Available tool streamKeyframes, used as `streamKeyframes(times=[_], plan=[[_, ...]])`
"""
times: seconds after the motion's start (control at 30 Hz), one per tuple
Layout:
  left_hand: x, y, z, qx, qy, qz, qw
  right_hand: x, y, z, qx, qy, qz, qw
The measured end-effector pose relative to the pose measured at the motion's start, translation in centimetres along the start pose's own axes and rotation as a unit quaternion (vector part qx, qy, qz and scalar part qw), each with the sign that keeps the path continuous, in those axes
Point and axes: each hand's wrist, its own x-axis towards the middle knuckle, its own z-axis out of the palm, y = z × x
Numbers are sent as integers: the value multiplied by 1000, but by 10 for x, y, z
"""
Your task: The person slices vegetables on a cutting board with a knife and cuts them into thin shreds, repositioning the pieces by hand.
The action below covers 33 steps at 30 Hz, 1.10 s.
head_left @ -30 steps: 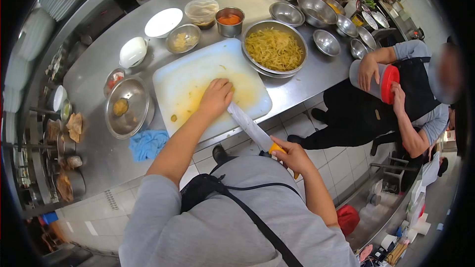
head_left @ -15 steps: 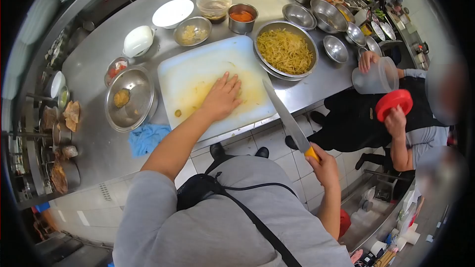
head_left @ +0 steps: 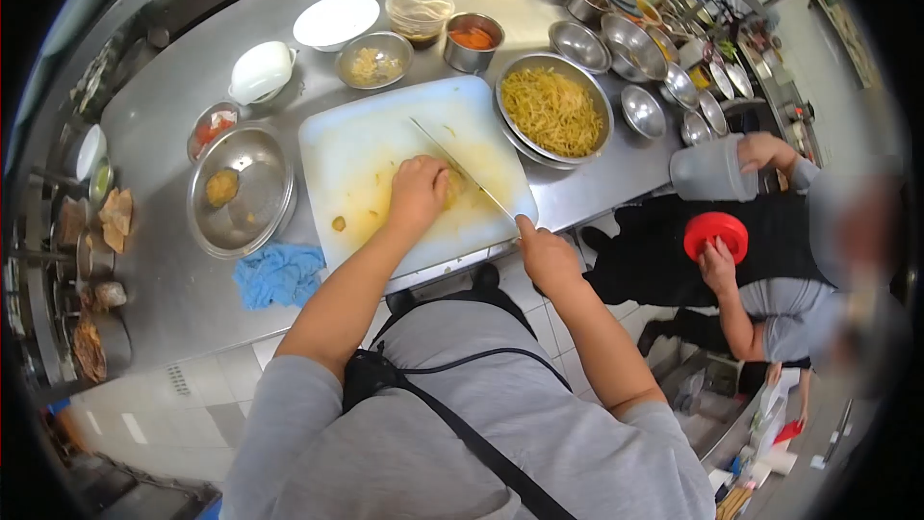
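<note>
My right hand [head_left: 549, 258] is wrapped round the handle of a long kitchen knife [head_left: 460, 167], whose blade lies edge-on across the white cutting board [head_left: 356, 135]. Left of the blade, my left hand [head_left: 420, 195] rests with curled fingers on a small yellowish pickled vegetable [head_left: 451, 191], mostly covered by the hand. Wet yellow stains and scraps mark the board, and a small brownish end piece [head_left: 339, 223] lies near its left edge. Touching the board's right side, a steel bowl [head_left: 608, 127] is heaped with yellow-green shredded pickled vegetable [head_left: 551, 113].
On the left stand a large steel bowl [head_left: 274, 149] with one yellowish lump and a blue cloth [head_left: 279, 274]. Behind the board are a small bowl of chopped bits [head_left: 374, 65] and a pot of orange sauce [head_left: 472, 53]. At right, a co-worker holds a clear tub [head_left: 707, 171] and red lid [head_left: 717, 236].
My right hand has brought the knife from beyond the board's right edge onto it. My left hand's flat fingers have curled. The co-worker's tub and lid have shifted.
</note>
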Motion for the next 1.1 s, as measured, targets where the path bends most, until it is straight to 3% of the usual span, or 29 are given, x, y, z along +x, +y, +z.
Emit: streamKeyframes(times=[0.07, 0.23, 0.37, 0.57, 0.67, 0.8, 0.9, 0.97, 1.1], plan=[[-4, -3, 6, 49, 15, 54, 997, 14, 4, -4, -13, -1, -47, 999], [-8, 7, 4, 84, 24, 32, 996, -2, -14, -65, -31, -85, -60, 994], [-3, 9, 6, 107, 9, 44, 993, 37, 17, -3, 34, -122, -78, 989], [-1, 11, 8, 120, 9, 30, 992, 31, 16, -70, 28, -162, -114, 980], [0, 10, 9, 139, 7, 40, 989, 54, 29, -6, 33, -136, -120, 983], [-3, 9, 9, 153, 2, 51, 987, 52, 14, -57, 27, -127, -136, 982], [2, 14, 8, 130, 15, 35, 991, 29, 11, -88, 16, -187, -103, 977], [-1, 14, 9, 127, 19, 51, 990, 45, 15, -40, 32, -158, -109, 981], [-4, 8, 9, 127, 20, 69, 989, 56, 0, -45, 35, -109, -125, 986]])
